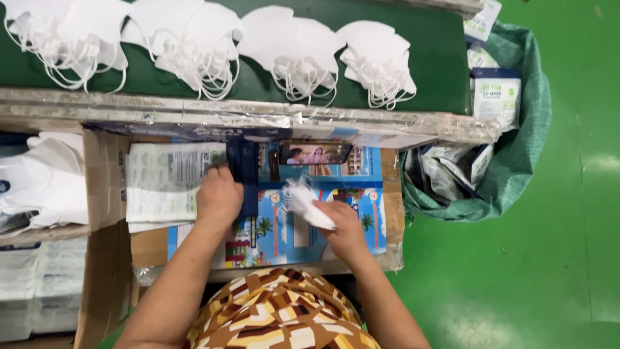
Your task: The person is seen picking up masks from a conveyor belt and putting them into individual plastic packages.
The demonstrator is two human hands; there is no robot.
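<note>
Right hand (345, 226) closed around white face mask (307, 203), bunched, at 6 o'clock on surface (336, 249). Mask looks light, soft, crushable; best held by folded edge. Left hand (219, 197) flat, fingers curled, pressing stack of printed pouches (165, 181) at 9 o'clock. Phone (315, 153) above; more masks on green belt (439, 64) at 12 o'clock.

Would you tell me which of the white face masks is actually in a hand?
The white folded face mask gripped by the right hand; the other masks lie in piles on the green belt, untouched.
</note>
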